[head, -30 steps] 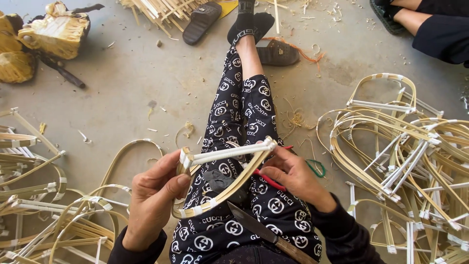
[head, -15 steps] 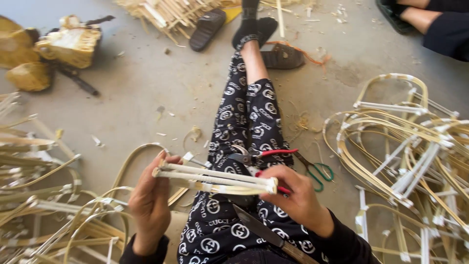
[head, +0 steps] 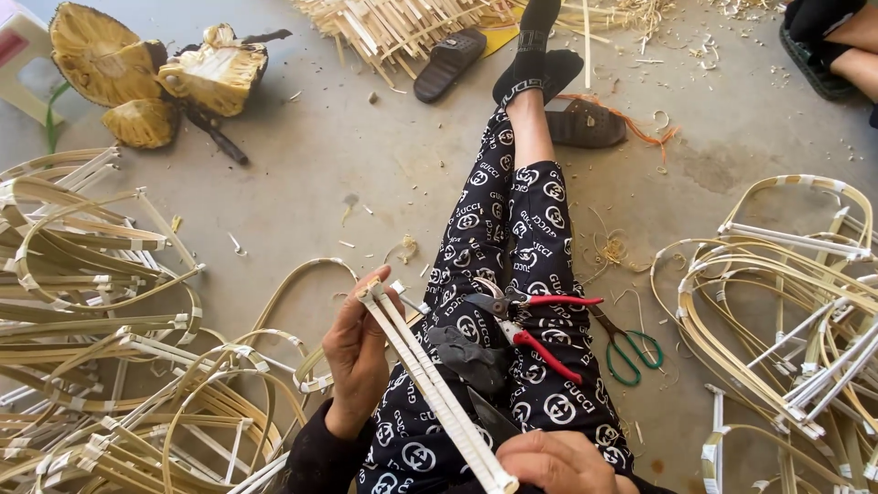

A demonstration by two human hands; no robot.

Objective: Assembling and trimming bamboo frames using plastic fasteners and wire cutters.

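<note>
Concrete floor (head: 347, 155), grey, littered with shavings and offcuts; seated person viewed from above, one leg in patterned black trousers (head: 512, 302) stretched out along it.

Nearest: right hand (head: 562, 462), at the bottom edge, fingers curled over the lower end of a bamboo frame (head: 430, 380). Frame made of pale strips bound with white tape, lying diagonally across the lap. Left hand (head: 358, 357) closed around the frame's upper end, thumb along the strip.

On the lap, just beside the frame: red-handled pliers (head: 535, 325), jaws toward the left hand; a dark tool (head: 471, 359) under them, kind not discernible.

On the floor to the right of the thigh: green-handled scissors (head: 626, 343).

Left side: heap of bent bamboo hoops (head: 110, 302), taped at the joints. Right side: second heap of like frames (head: 786, 293).

Farther: black-socked foot (head: 535, 46) next to a brown sandal (head: 585, 123); black slipper (head: 448, 64) near it.

Farthest: bundle of split bamboo sticks (head: 402, 23) at the top; yellowish woody chunks (head: 146, 73) at the upper left; another person's leg and shoe (head: 823, 46) at the upper right corner.
</note>
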